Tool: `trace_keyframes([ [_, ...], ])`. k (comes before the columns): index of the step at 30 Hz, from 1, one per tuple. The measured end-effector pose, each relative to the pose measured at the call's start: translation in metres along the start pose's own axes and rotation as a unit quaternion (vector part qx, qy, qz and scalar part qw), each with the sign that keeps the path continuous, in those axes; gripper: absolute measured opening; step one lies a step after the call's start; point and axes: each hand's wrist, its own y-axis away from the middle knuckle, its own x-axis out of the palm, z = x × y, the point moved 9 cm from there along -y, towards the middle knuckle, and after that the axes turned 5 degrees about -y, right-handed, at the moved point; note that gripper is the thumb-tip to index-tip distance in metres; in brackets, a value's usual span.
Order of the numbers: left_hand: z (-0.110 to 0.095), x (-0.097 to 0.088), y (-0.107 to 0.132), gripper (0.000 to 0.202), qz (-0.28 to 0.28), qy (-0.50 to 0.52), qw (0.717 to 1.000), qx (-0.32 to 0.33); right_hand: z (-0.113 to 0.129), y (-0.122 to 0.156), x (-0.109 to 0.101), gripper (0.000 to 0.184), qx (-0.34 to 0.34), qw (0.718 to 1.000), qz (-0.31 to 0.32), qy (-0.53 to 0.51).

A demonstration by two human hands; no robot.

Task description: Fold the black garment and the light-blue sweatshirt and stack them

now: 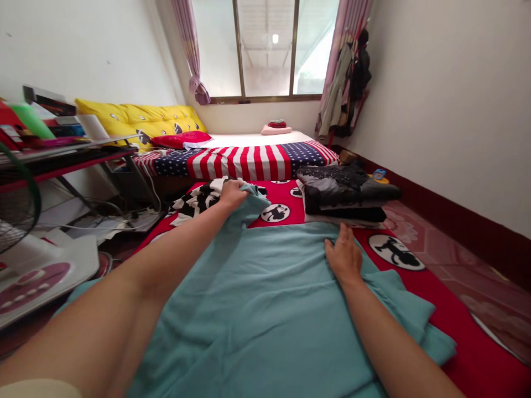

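Now the teal cloth (265,298) lies spread over the red mat (477,354), near the person. One left hand (230,194) has its fingers closed on the far corner of the cloth, lifting it up. One right hand (343,255) lies flat with fingers open, pressing the far edge of the cloth. Just beyond this edge is one stack of folded dark clothes (344,194). Bare mat stays free at the right side.
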Motion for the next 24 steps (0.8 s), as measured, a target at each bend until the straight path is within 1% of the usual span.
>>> trace_keyframes([
  [2,-0.004,-0.033,0.024,0.04,-0.042,0.018,0.999,-0.025,-0.001,0.0,-0.001,0.064,-0.003,1.0,-0.009,-0.015],
  [3,-0.007,-0.05,0.042,0.038,-0.068,0.027,0.997,-0.033,-0.002,0.0,-0.001,0.064,-0.004,1.0,-0.014,-0.022],
  [4,-0.01,-0.065,0.062,0.038,-0.083,0.045,0.995,-0.036,-0.003,0.0,-0.001,0.064,-0.007,0.999,-0.018,-0.028],
  [5,-0.011,-0.081,0.088,0.036,-0.118,0.085,0.988,-0.049,-0.003,-0.001,-0.001,0.063,-0.011,0.999,-0.022,-0.032],
  [6,-0.011,-0.089,0.114,0.034,-0.116,0.117,0.985,-0.059,-0.002,-0.001,-0.002,0.063,-0.016,0.999,-0.025,-0.035],
  [7,-0.012,-0.091,0.142,0.032,-0.093,0.141,0.983,-0.068,-0.002,-0.001,-0.002,0.063,-0.021,0.999,-0.028,-0.035],
  [8,-0.013,-0.087,0.171,0.03,-0.056,0.161,0.982,-0.077,-0.001,-0.001,-0.003,0.062,-0.025,0.999,-0.031,-0.034],
  [10,-0.017,-0.066,0.227,0.023,0.056,0.174,0.98,-0.08,0.003,0.0,-0.006,0.057,-0.037,0.998,-0.037,-0.027],
  [12,-0.019,-0.044,0.274,0.019,0.129,0.147,0.977,-0.085,0.01,0.003,-0.008,0.051,-0.056,0.998,-0.041,-0.01],
  [13,-0.019,-0.035,0.291,0.019,0.151,0.133,0.975,-0.093,0.014,0.004,-0.008,0.049,-0.069,0.997,-0.041,0.004],
  [14,-0.018,-0.026,0.304,0.019,0.165,0.123,0.974,-0.1,0.018,0.006,-0.009,0.047,-0.082,0.996,-0.04,0.022],
  [16,-0.018,-0.016,0.317,0.019,0.169,0.114,0.973,-0.108,0.024,0.008,-0.008,0.046,-0.102,0.992,-0.033,0.065],
  [18,-0.018,-0.013,0.319,0.018,0.155,0.114,0.974,-0.117,0.029,0.006,-0.006,0.05,-0.119,0.986,-0.01,0.113],
  [20,-0.015,-0.013,0.316,0.019,0.143,0.127,0.973,-0.132,0.032,0.0,0.0,0.058,-0.132,0.979,0.032,0.155],
  [22,-0.011,-0.013,0.313,0.023,0.138,0.162,0.966,-0.145,0.035,-0.009,0.007,0.066,-0.135,0.971,0.081,0.179],
  [24,-0.007,-0.012,0.311,0.026,0.128,0.216,0.956,-0.152,0.04,-0.019,0.011,0.069,-0.133,0.966,0.118,0.187],
])
